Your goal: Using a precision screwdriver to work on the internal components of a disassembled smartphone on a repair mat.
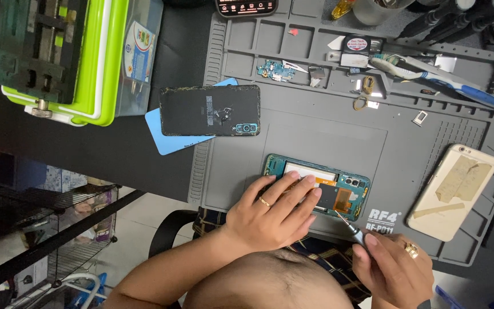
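- Basically, opened phone lies flat on grey repair mat, back cover off, teal frame and bare boards showing; it sits near the mat's edge closest to the person.
- Handling, my read: light, stiff frame, but exposed innards look fragile — flex ribbons and black chip patch would not take pressure well. Best held by the frame rim or flat over the battery, not on the orange flex area.
- Left hand rests on the phone's near half, fingers together and laid flat, pinning it to the mat; a ring shows on one finger.
- Right hand sits just off the phone's camera-end corner, fingers closed around a small screwdriver; its tip touches or nearly touches the phone near the black patch — cannot tell which.
- Beyond the phone, farther from the person: black back cover with scuffed edges, lying on a blue card, half off the mat.
- To the phone's camera-end side, well apart: gold phone face down, with tape strips on it.
- Far side of the mat from the phone: small circuit board, toothbrush, loose small parts in tray slots.
- Well apart, past the black cover: green-rimmed box with black clamp fixture.
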